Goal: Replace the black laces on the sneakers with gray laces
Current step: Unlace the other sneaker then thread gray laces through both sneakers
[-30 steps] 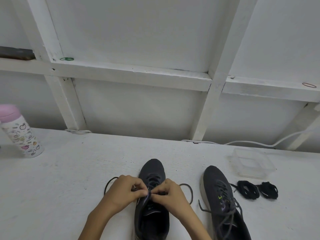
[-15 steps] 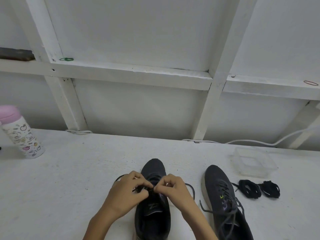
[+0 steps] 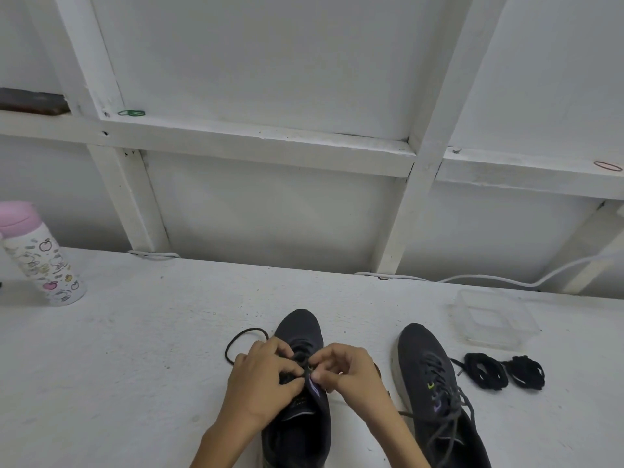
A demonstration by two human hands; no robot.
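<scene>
White table (image 3: 135, 366): L hand (image 3: 261, 383) & R hand (image 3: 351, 373) pinch dark lace (image 3: 250, 329) on black sneaker (image 3: 300, 329) w/ purple tab.

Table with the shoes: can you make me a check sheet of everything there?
Surface: white table.
Job's things: sneaker under the hands, dark lace looping out; second sneaker, gray laces; two black lace bundles.
Clutter: pink-lidded bottle; clear container.
Hands: left hand and right hand both pinch the dark lace.
Cables: white cable along the table's back edge.
Surroundings: white framed wall; green rubber band, red rubber band on ledges.
</scene>
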